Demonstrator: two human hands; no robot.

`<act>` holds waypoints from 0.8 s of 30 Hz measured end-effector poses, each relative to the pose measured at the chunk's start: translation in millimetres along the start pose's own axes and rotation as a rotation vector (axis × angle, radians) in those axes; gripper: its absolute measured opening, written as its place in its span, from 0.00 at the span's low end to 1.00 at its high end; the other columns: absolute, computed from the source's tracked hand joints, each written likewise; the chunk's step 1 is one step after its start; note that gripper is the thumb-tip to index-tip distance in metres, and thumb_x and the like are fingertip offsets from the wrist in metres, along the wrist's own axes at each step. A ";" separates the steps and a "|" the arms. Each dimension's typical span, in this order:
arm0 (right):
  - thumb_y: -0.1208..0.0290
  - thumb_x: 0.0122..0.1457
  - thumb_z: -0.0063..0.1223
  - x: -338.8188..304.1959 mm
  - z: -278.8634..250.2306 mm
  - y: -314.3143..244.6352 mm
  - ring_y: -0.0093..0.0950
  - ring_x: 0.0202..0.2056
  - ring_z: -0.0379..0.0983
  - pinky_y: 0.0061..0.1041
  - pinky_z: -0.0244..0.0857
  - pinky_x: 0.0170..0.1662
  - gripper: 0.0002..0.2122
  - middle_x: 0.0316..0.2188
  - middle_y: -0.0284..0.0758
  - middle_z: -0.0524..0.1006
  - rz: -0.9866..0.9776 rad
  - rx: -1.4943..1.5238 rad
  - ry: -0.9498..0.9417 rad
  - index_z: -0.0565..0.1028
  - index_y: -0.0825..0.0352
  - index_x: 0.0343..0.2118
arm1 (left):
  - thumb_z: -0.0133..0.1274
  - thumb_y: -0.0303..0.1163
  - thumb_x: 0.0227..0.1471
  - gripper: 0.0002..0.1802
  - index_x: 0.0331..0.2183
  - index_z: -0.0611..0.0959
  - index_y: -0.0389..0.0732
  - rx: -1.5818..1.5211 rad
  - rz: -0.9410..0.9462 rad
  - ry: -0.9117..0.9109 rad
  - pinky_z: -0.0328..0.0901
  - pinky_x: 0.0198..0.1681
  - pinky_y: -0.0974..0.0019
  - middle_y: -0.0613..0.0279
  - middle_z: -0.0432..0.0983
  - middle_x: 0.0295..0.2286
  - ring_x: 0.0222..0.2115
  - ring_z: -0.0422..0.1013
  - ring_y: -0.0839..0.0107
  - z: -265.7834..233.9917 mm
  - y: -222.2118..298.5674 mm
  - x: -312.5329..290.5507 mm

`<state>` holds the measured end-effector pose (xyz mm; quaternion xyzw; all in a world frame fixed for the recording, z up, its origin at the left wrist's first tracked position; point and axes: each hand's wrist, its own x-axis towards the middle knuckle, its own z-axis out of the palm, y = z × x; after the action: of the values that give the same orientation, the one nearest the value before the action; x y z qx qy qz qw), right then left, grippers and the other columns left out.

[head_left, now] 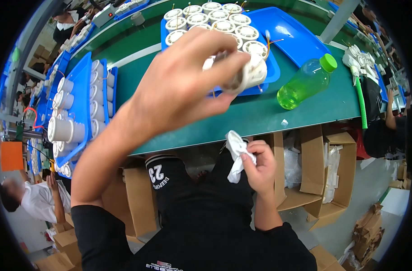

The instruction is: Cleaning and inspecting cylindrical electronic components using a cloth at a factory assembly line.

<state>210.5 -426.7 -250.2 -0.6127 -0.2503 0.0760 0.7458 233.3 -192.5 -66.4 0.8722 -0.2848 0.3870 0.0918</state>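
Note:
My left hand (183, 81) is raised over the near edge of the green bench (183, 135), fingers curled round a white cylindrical housing (255, 72). Part of that housing is hidden by the fingers, and a grey, metallic-looking area shows between them. Behind it, a blue tray (273, 67) carries several white round housings (197, 19) with thin coloured wires. Lower down, near my lap, my right hand (261, 167) is closed on a crumpled white cloth (236, 170). A small white rounded piece (234, 139) sticks up from the cloth, its kind unclear.
A bottle of green liquid (305, 83) leans on the bench at right, beside another blue tray (287, 36). Stacked white housings fill blue trays (83, 77) at left. Cardboard boxes (314, 171) stand below the bench. Other people work at both sides.

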 end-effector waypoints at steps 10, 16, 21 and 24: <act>0.86 0.51 0.56 -18.1 -19.0 9.2 0.22 0.33 0.69 0.19 0.64 0.36 0.09 0.35 0.38 0.73 0.082 0.076 0.012 0.71 0.73 0.35 | 0.60 0.41 0.32 0.27 0.37 0.86 0.35 -0.078 -0.354 -0.820 0.70 0.38 0.59 0.48 0.76 0.31 0.32 0.75 0.56 76.7 -43.2 83.3; 0.87 0.52 0.56 -13.3 -28.1 12.5 0.21 0.34 0.69 0.19 0.64 0.36 0.09 0.35 0.38 0.72 0.115 0.148 0.006 0.71 0.73 0.35 | 0.59 0.40 0.34 0.26 0.37 0.85 0.33 0.014 -0.344 -0.809 0.69 0.43 0.60 0.47 0.76 0.32 0.36 0.74 0.56 87.2 -41.9 95.3; 0.86 0.52 0.56 -10.6 -32.5 11.1 0.21 0.34 0.69 0.19 0.64 0.37 0.09 0.35 0.37 0.72 0.117 0.143 -0.029 0.71 0.73 0.35 | 0.62 0.39 0.35 0.26 0.38 0.85 0.35 0.023 -0.310 -0.825 0.68 0.44 0.60 0.49 0.75 0.33 0.38 0.73 0.56 93.5 -46.5 85.3; 0.86 0.53 0.56 -11.8 -32.5 11.7 0.21 0.34 0.69 0.19 0.64 0.37 0.09 0.35 0.37 0.72 0.120 0.157 -0.036 0.71 0.72 0.35 | 0.65 0.42 0.36 0.27 0.39 0.85 0.36 0.053 -0.303 -0.824 0.67 0.46 0.60 0.49 0.72 0.36 0.41 0.71 0.55 92.7 -41.5 77.5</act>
<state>217.8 -457.4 -268.7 -0.5647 -0.2195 0.1510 0.7811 356.4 -226.7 -70.9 0.9877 -0.1565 -0.0037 0.0038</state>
